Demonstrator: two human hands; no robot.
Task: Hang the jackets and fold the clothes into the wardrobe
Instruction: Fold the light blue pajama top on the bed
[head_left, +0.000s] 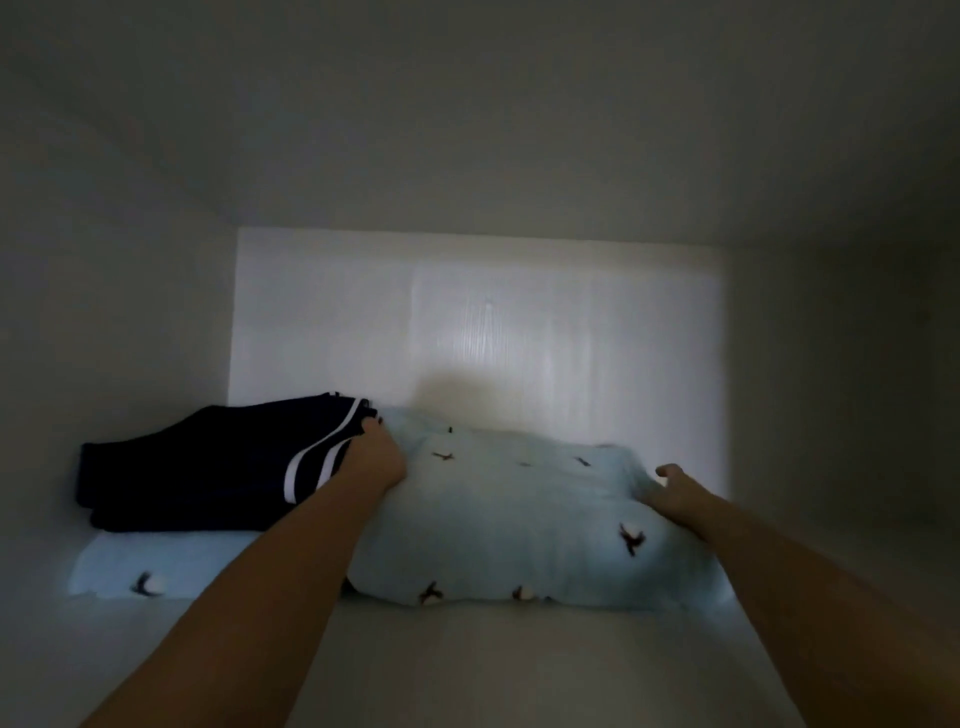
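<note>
The person reaches both bare arms into a wardrobe compartment. The pale blue folded bundle (519, 519), printed with small dark motifs, lies on the shelf (467, 665) between the two grips. Its long axis runs from side to side, across the line of the arms.

The left grip (376, 457) is at the bundle's far left end. Its fingers stretch forward along the cloth and seem to press it rather than clasp it. The right grip (675, 493) is at the bundle's right end with the thumb raised clear. Its fingers are sunk in blurred fabric, so it cannot be told whether it grasps the cloth or only pushes it.

Just left of the left grip lies a dark navy garment (197, 467) with white stripes, folded on top of another pale blue piece (119, 566). The left grip is wedged between this stack and the bundle. Beyond both grips stands the wardrobe's back wall (467, 322), and the bundle's far edge is close to it.

The bundle appears to be nearly in place. The left grip is the deeper one and the one nearer the neighbouring stack. Whatever settling push is left would probably go straight away from the grips toward the wall, with the bundle kept square. The left grip would have to draw out without dragging the striped garment.
</note>
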